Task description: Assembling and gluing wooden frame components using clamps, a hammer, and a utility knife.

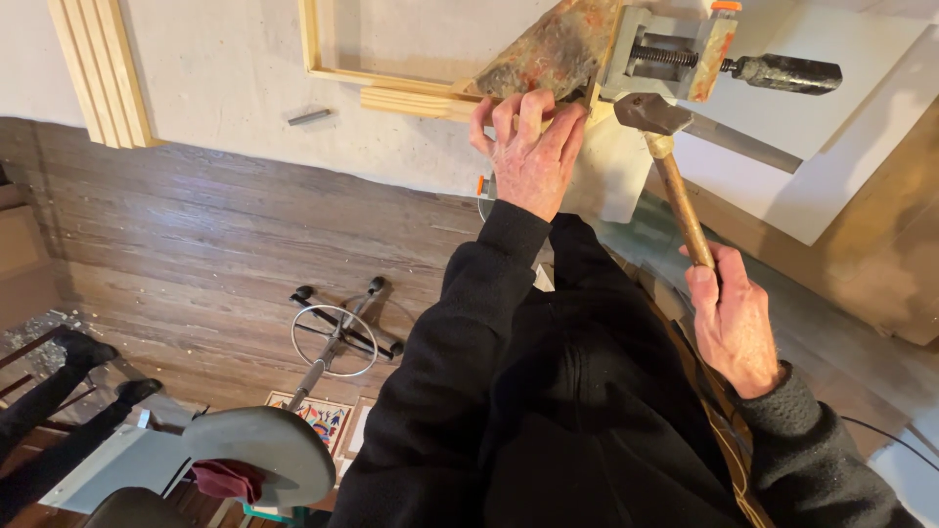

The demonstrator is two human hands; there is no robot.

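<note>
Black sleeves and torso fill the lower centre of the frame, nearest the lens.

Right hand [732, 318], right of centre: grip closed around the lower end of a wooden hammer [675, 176] handle, held far from the head (a hold that would give swing). Its dark metal head sits at upper centre-right, just beside the frame corner.

Left hand [528, 147], upper centre: fingers curled and pinched together on the mitred corner of a pale wooden frame [411, 88]; whether a nail sits between the fingertips cannot be told. The hand seems to steady the joint where the hammer head meets it.

Corner clamp [675, 49], top right of centre: grey metal body, threaded screw and dark handle, apparently holding the 2 frame members square. A mottled brown-orange slab [553, 49] lies over the corner, touching the fingers.

White tabletop [235, 88], upper left: carries the frame, a small grey metal pin [310, 116] and a stack of moulding strips [98, 68].

Wooden floor [215, 244], left: stool base with foot ring [335, 339], grey seat [259, 450] at lower left.
</note>
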